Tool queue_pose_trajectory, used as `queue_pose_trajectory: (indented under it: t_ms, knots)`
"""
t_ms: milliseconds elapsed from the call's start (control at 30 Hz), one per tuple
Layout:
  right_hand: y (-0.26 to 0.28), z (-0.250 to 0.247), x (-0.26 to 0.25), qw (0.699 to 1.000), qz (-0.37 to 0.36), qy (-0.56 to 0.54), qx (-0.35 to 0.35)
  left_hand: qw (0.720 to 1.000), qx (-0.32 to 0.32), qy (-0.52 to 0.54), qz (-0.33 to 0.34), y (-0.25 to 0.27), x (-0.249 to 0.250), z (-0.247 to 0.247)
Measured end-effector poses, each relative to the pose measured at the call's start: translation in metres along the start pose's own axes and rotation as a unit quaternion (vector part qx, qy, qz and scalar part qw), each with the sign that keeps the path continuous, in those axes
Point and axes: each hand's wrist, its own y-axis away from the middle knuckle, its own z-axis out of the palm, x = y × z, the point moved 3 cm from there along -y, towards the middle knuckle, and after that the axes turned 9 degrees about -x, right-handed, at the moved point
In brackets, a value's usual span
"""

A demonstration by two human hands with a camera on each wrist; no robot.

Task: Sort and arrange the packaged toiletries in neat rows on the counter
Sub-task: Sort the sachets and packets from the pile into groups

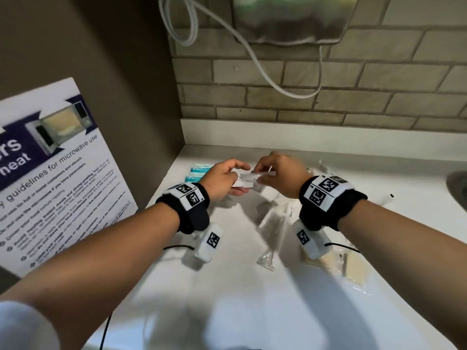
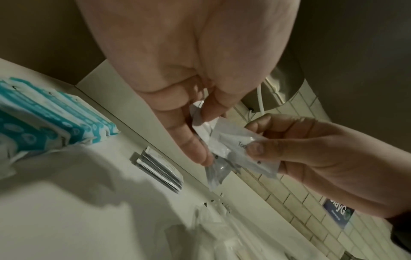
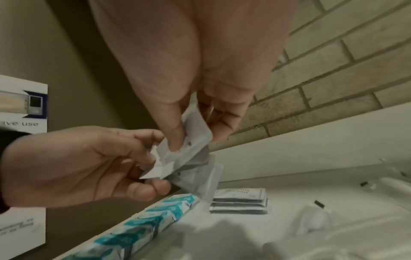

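Observation:
Above the white counter (image 1: 252, 311) both hands meet over a small bundle of white sachets (image 1: 246, 180). My left hand (image 1: 242, 179) grips the bundle (image 3: 160, 168) between thumb and curled fingers. My right hand (image 1: 257, 176) pinches one white sachet (image 2: 240, 146), printed with "Too...", at its end (image 3: 196, 133). Teal-and-white packets (image 1: 199, 173) lie in a row at the back left of the counter (image 2: 44, 119). A short stack of grey-white sachets (image 3: 240, 200) lies flat beside them (image 2: 160, 168).
Clear-wrapped items (image 1: 270, 231) and beige pieces in clear packs (image 1: 353, 269) lie loose under my wrists. A microwave guideline poster (image 1: 50, 185) hangs on the left wall. A metal dispenser (image 1: 290, 21) with a white cable is on the brick wall. A sink edge (image 1: 457, 188) shows at the right.

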Motion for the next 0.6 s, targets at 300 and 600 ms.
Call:
queue_pose_trajectory:
  t_ms: [300, 600]
  knots:
    - [-0.001, 0.014, 0.002, 0.995, 0.065, -0.058, 0.042, 0.997, -0.077, 0.024, 0.002, -0.007, -0.008, 0.006]
    - [0.023, 0.049, 0.025, 0.962, 0.175, 0.108, -0.182, 1.000, 0.002, 0.008, 0.011, -0.018, -0.019, -0.015]
